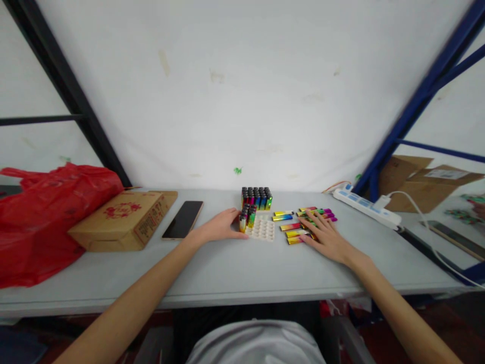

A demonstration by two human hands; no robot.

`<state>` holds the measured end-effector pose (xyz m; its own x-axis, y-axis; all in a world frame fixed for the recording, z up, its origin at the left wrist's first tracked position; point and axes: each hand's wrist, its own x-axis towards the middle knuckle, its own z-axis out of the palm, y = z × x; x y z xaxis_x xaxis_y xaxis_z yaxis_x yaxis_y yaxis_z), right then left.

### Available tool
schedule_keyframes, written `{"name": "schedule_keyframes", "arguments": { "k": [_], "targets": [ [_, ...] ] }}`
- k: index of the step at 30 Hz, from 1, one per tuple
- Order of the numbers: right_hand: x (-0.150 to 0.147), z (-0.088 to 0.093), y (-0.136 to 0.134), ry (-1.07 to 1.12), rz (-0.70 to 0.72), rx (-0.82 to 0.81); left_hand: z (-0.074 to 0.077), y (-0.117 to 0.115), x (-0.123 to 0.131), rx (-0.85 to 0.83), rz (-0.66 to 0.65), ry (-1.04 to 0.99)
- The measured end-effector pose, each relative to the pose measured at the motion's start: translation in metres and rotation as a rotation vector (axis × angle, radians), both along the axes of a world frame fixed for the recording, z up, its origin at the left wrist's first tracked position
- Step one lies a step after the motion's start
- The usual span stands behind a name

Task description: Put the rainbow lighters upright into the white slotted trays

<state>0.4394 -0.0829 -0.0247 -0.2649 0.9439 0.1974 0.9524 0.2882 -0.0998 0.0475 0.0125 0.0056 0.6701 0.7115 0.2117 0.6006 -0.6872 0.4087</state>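
Note:
My left hand [223,225] curves round the left end of a white tray with round holes [265,230], thumb at its front corner and fingers behind. Several shiny multicoloured lighters [248,216] stand upright in the tray's left part; the holes to their right hold nothing. Right of the tray, my right hand [326,236] lies with fingers spread over loose lighters [291,227], which rest on their sides and are partly hidden under it. Behind the tray stands a tight block of upright lighters [256,198] with black tops.
A dark phone [183,220] lies left of my left hand. Further left are a cardboard box [123,220] and a red plastic bag [49,222]. A white power strip [367,206] with a plugged-in cable lies at the right, near a blue frame [409,114]. The wall rises behind the table.

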Motion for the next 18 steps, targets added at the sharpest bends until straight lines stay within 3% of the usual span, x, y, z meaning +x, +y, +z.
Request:
{"name": "schedule_keyframes", "arguments": {
  "k": [4,10,15,18],
  "targets": [
    [-0.015,-0.004,0.010,-0.002,-0.058,-0.061,-0.002,0.002,0.000,0.004,0.015,0.024],
    [-0.018,0.011,0.017,0.089,-0.042,-0.068,-0.001,0.001,0.000,-0.002,0.018,0.015],
    [0.028,0.029,0.033,0.294,-0.056,0.198,0.002,0.000,0.001,0.000,0.017,0.020],
    [0.065,0.033,0.051,0.269,-0.122,0.279,0.002,0.000,0.001,-0.006,0.020,0.020]
  ]
}}
